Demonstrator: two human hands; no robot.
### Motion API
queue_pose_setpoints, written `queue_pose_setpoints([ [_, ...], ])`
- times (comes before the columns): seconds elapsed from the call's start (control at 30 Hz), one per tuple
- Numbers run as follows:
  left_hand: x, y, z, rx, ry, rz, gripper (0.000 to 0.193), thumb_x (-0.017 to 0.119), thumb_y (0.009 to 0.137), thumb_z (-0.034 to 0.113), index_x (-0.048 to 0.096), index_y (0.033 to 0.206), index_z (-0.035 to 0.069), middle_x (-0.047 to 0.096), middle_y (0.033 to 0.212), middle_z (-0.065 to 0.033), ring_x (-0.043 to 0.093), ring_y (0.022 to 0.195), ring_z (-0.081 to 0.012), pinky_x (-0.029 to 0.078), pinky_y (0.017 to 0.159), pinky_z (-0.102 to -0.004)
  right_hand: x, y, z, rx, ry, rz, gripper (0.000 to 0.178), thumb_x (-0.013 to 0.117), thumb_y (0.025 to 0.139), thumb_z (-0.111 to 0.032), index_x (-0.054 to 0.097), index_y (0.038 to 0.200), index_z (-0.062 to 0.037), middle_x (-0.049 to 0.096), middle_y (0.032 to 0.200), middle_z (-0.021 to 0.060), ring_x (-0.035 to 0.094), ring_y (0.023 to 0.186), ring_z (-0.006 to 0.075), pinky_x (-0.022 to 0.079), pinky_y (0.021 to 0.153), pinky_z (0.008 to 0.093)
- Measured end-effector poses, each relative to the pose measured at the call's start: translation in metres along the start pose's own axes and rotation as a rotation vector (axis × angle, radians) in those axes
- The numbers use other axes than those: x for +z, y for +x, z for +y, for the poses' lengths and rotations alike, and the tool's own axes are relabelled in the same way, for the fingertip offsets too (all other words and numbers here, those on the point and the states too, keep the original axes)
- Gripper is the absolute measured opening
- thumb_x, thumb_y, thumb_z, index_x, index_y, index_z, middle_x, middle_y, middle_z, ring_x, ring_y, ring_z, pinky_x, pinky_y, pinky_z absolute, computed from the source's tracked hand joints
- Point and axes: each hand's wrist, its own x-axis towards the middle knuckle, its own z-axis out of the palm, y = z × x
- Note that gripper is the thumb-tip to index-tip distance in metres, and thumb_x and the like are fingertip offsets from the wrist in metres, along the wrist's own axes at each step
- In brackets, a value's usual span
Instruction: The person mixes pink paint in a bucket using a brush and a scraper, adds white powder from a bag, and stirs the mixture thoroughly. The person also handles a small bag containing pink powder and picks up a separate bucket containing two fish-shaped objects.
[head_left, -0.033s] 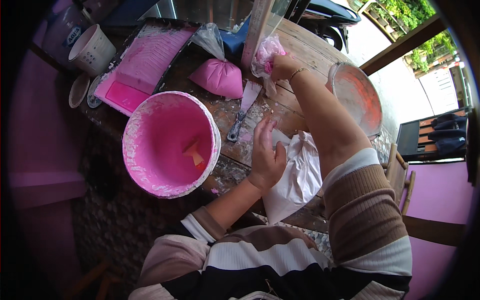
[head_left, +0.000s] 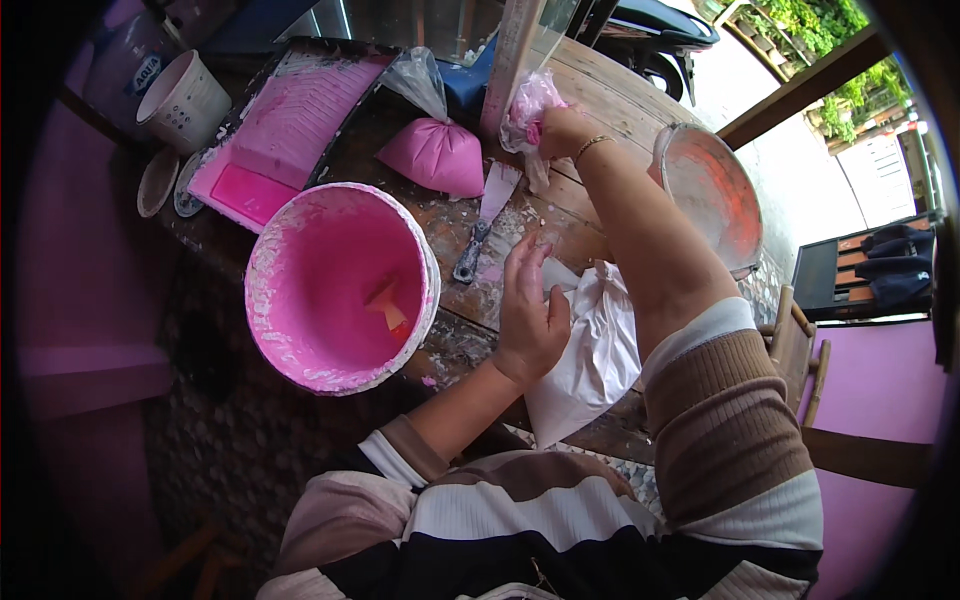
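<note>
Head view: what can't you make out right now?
Head view:
- Fingertips of the right hand: hidden behind its back and the crumpled plastic bag.
- Part of the white bag: covered by the left hand.
- Tool inside the bucket: too dim to identify.
- Motorbike: cut off by the upper edge.

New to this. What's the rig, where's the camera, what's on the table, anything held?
There is no machine: these are a person's bare hands. Every picture comes from the left one of two head-worn fisheye cameras looking down, so straight edges bend near the rim.

On the wooden table lie a scraper, a tied bag of pink material and a white bag. Left of these are a pink-coated bucket and a paint tray.

The right hand is at a crumpled clear bag; its grip is hidden. The left hand is open beside the white bag, holding nothing visible.
</note>
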Motion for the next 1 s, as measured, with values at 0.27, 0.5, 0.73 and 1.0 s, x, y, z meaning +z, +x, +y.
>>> queue_pose_setpoints([
  [0.27,-0.037,-0.038,0.026,0.015,0.038,-0.211,0.037,0.050,0.086,-0.003,0.048,0.122,-0.008,0.043,0.132,-0.0245,0.053,0.117,-0.0345,0.044,0.099,-0.0395,-0.086,-0.114,-0.035,0.019,0.503,0.853,0.044,0.066,0.078,-0.015,0.058,0.120,-0.0014,0.054,0.124,0.0217,0.053,0.115,0.0387,0.042,0.100,0.0415],
  [0.5,-0.091,-0.052,0.058,-0.156,-0.183,-0.529,0.024,0.055,0.088,-0.002,0.059,0.112,-0.004,0.059,0.116,-0.0157,0.063,0.103,-0.0220,0.050,0.089,-0.0306,-0.054,-0.233,0.103,1.474,0.400,1.249,0.071,0.073,0.076,-0.023,0.042,0.131,0.0094,0.053,0.121,0.0269,0.051,0.116,0.0380,0.044,0.095,0.0456],
  [0.73,-0.154,-0.101,0.059,-0.479,-0.223,-0.593,0.029,0.057,0.090,0.002,0.055,0.118,-0.004,0.060,0.113,-0.0117,0.064,0.098,-0.0161,0.052,0.085,-0.0275,0.024,-0.258,0.096,0.884,2.081,0.807,0.036,0.056,0.087,-0.013,0.047,0.113,0.0101,0.061,0.098,0.0239,0.066,0.085,0.0384,0.060,0.067,0.0519],
  [1.0,-0.213,-0.146,0.042,-0.738,-0.341,-0.327,0.032,0.059,0.090,0.003,0.052,0.121,-0.003,0.058,0.118,-0.0122,0.062,0.101,-0.0170,0.050,0.089,-0.0291,0.022,-0.220,0.070,0.783,2.165,0.566,0.033,0.051,0.081,-0.003,0.041,0.108,0.0131,0.054,0.105,0.0274,0.063,0.087,0.0438,0.060,0.070,0.0565],
])
